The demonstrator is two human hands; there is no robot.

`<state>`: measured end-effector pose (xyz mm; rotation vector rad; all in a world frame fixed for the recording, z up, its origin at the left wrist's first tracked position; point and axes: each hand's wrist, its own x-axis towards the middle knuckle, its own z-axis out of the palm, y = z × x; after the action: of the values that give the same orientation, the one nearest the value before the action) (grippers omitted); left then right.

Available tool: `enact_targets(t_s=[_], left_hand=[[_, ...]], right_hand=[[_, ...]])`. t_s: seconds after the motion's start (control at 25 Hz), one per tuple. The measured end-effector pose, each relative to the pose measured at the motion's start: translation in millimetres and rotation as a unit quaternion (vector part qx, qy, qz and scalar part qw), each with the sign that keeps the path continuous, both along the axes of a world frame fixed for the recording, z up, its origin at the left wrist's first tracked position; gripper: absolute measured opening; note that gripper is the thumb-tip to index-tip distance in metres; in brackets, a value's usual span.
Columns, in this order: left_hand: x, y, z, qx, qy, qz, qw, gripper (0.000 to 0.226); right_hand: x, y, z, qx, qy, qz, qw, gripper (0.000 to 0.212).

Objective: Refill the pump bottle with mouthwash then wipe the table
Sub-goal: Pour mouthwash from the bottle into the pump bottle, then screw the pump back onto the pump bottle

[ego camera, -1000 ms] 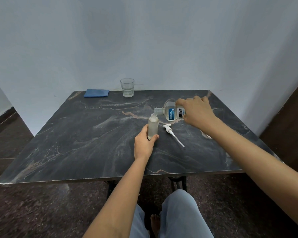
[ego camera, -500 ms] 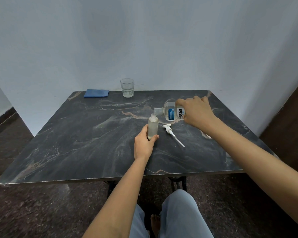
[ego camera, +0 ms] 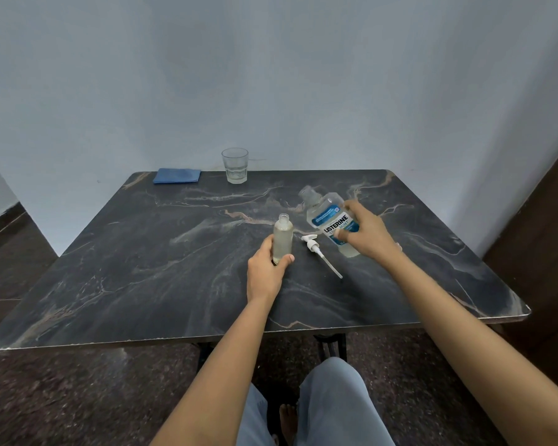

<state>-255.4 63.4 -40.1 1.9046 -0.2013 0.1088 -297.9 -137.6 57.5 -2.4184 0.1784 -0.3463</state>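
Head view, pour has ended. Half a second ago the mouthwash bottle (ego camera: pixel 331 220) lay tipped over the pump bottle (ego camera: pixel 283 238); now I see it swung back right, tilted, mouth up and clear of the neck. Right hand (ego camera: pixel 368 235) fingers wrap its label. Left hand (ego camera: pixel 266 275) fingers curl round the pump bottle, upright mid-worktop (ego camera: pixel 142 268), neck open. Pump head (ego camera: pixel 316 249) lies loose between the bottles. My read: refit pump next, then fetch the blue cloth (ego camera: pixel 177 176), far left.

Left hand (ego camera: pixel 266 272) grips pump bottle (ego camera: pixel 283 235); right hand (ego camera: pixel 369 235) holds mouthwash bottle (ego camera: pixel 326 217)
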Motion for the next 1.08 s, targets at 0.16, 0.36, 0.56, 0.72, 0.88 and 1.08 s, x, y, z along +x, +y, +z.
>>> enact_targets(t_s=[0.16, 0.36, 0.56, 0.72, 0.88, 1.08], left_hand=[[0.3, 0.6, 0.0, -0.004, 0.000, 0.000, 1.000, 0.056], [1.1, -0.6, -0.1, 0.000, 0.005, 0.005, 1.000, 0.056], [0.7, -0.7, 0.2, 0.003, 0.002, 0.007, 1.000, 0.055], [0.8, -1.0, 0.2, 0.000, 0.006, 0.006, 1.000, 0.055], [1.0, -0.9, -1.1, -0.004, 0.004, 0.004, 1.000, 0.055], [2.3, -1.0, -3.2, -0.005, -0.005, 0.006, 1.000, 0.054]], right_hand=[[5.0, -9.8, -27.7, 0.174, -0.082, -0.029, 0.981, 0.036], [12.9, -18.0, -58.6, 0.283, -0.119, -0.065, 0.950, 0.038], [19.6, -30.1, -69.9, 0.345, -0.071, -0.027, 0.935, 0.047], [8.4, -30.8, -66.7, 0.351, -0.037, -0.023, 0.935, 0.056], [-20.1, -9.2, -61.3, 0.208, -0.042, -0.080, 0.974, 0.073], [-43.5, 50.8, -67.0, -0.094, -0.131, -0.154, 0.975, 0.047]])
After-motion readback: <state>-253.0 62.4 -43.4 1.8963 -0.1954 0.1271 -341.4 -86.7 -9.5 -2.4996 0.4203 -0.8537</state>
